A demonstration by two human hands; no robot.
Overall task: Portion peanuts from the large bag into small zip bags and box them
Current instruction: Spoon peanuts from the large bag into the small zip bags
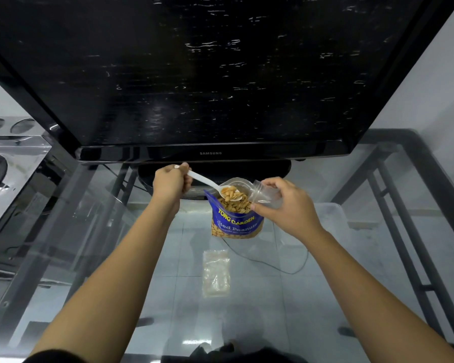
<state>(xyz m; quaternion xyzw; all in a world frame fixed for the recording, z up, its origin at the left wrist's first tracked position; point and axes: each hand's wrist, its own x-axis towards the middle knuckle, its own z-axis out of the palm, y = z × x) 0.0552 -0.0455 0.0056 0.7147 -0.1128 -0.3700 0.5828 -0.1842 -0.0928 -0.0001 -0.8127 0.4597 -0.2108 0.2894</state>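
A blue large peanut bag (235,221) stands open on the glass table (247,305), full of peanuts. My left hand (171,182) grips the handle of a white plastic spoon (207,182); its bowl holds peanuts just above the bag's mouth. My right hand (288,205) holds a small clear zip bag (264,195) tilted, its open mouth facing the spoon, right beside the large bag's rim. A stack of empty small zip bags (216,273) lies flat on the glass, nearer to me.
A large black Samsung television (210,74) stands directly behind the peanut bag, its stand base (262,170) just beyond my hands. A translucent plastic box (330,218) sits at the right. A dark cable (273,265) shows through the glass. Metal frame legs (404,231) run along the right.
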